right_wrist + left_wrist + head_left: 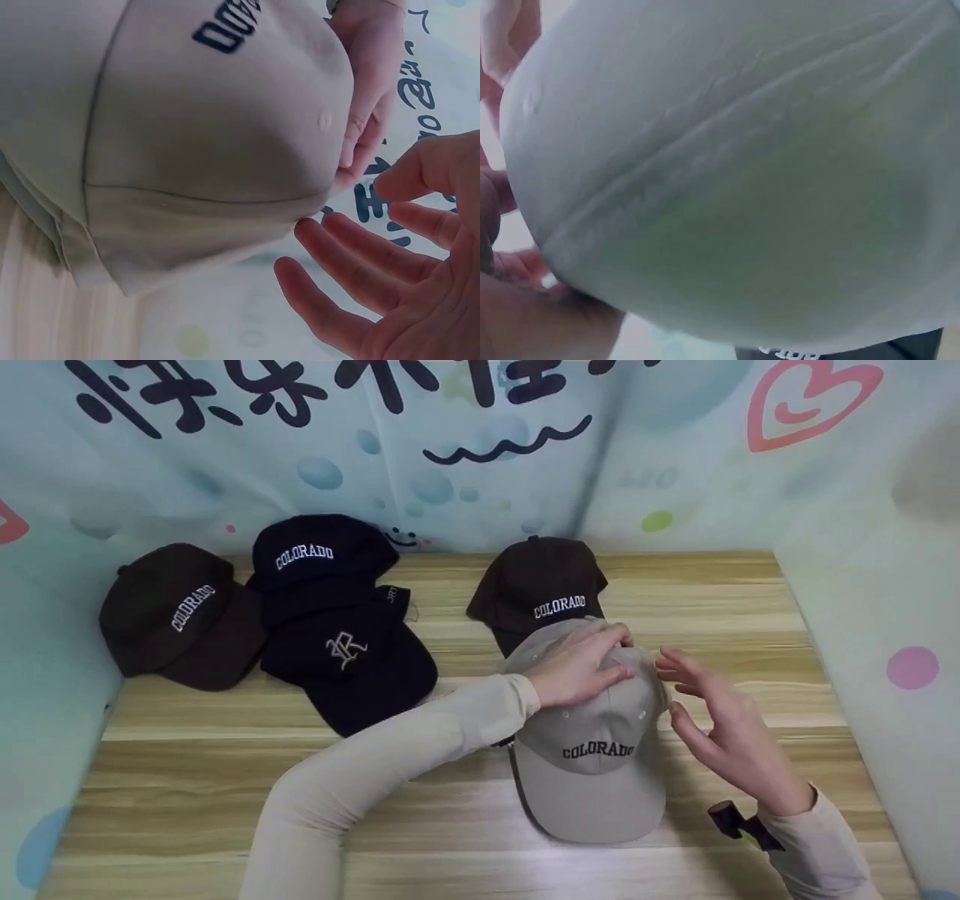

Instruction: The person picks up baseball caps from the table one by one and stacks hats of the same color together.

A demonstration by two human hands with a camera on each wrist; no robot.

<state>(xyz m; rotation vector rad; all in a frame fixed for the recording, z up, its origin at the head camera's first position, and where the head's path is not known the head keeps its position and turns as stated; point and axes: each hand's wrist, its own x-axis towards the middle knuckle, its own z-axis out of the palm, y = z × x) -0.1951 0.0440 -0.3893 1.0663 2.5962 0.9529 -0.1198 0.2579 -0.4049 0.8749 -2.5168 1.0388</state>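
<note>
resting half-spread, left grip (577, 669) touches grey cap (594, 771).

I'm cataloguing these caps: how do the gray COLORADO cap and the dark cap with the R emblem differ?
Color: the gray COLORADO cap is light; the dark R cap looks navy or black.
Front: the gray COLORADO cap carries a dark word, the dark R cap one pale letter.
Contact: the left hand is on the gray COLORADO cap; neither hand touches the dark R cap.
Both are baseball caps with a brim and front lettering.
</note>
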